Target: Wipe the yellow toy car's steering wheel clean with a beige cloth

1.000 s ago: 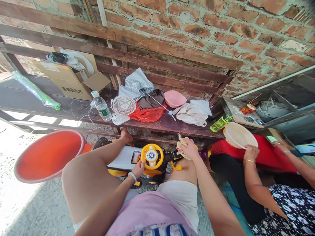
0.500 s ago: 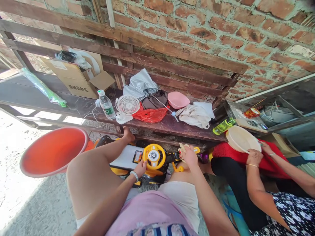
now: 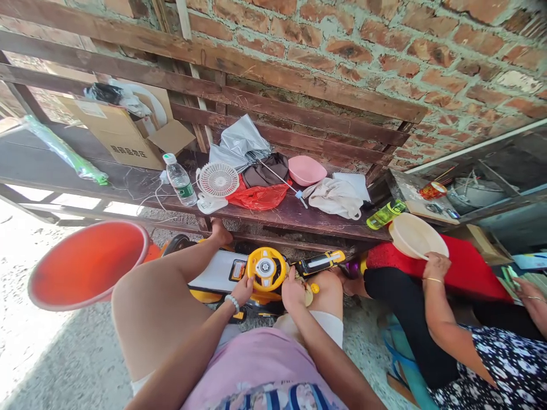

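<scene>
My left hand [image 3: 243, 290], a pale bead bracelet at its wrist, is closed on the lower left rim of a yellow toy steering wheel [image 3: 267, 269]. The wheel belongs to a ride-on toy car [image 3: 212, 272] in white, black and yellow between my legs. My right hand [image 3: 294, 291] is closed just right of the wheel. It holds a pale beige crumpled thing [image 3: 308, 295], perhaps a cloth, mostly hidden by the fingers. Beyond that hand, a black bar with a yellow end [image 3: 321, 262] lies over my right knee.
An orange-red tub [image 3: 88, 263] stands left. On the wooden bench [image 3: 273, 219] are a cardboard box [image 3: 122, 134], water bottle [image 3: 182, 185], white fan [image 3: 217, 179], umbrella [image 3: 243, 142] and pink bowl [image 3: 306, 170]. At right, a person's hand [image 3: 436, 265] holds a cream basin [image 3: 416, 236].
My right hand has moved left and down from the black bar to beside the wheel, with the beige thing. My left hand stays on the wheel. The other person's farther hand has left the basin.
</scene>
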The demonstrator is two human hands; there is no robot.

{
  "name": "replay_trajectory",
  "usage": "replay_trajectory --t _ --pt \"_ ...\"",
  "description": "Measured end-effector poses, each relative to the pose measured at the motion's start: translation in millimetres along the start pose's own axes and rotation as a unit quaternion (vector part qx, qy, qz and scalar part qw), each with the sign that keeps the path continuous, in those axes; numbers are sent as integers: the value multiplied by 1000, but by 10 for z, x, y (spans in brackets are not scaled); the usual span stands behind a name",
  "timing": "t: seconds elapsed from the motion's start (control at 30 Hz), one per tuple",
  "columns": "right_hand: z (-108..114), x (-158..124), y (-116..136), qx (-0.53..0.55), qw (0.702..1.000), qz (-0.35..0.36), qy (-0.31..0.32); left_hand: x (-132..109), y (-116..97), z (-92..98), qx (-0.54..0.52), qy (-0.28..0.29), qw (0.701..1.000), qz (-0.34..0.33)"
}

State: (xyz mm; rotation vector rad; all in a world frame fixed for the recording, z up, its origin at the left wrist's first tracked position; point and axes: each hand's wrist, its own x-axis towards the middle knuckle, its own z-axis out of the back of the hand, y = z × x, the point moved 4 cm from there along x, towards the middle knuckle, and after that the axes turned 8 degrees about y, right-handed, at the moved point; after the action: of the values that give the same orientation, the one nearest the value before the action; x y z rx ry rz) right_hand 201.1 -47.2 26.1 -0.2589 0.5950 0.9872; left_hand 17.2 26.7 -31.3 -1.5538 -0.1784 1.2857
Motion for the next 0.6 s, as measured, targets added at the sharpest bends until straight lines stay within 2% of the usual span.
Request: replay_trajectory --t 0.1,0.23,0.47,0.6 --pt "-200 71 12 -38 999 -5 0 20 17 -4 -1 4 1000 -4" --pt "-279 65 -49 -96 995 17 -35 24 13 -7 8 5 1000 -5" --pt "-111 79 -224 -55 990 43 -119 -9 -20 -8 7 7 1000 7" --pt "-107 128 -226 -58 993 35 -97 -13 -20 -2 14 2 1000 12"
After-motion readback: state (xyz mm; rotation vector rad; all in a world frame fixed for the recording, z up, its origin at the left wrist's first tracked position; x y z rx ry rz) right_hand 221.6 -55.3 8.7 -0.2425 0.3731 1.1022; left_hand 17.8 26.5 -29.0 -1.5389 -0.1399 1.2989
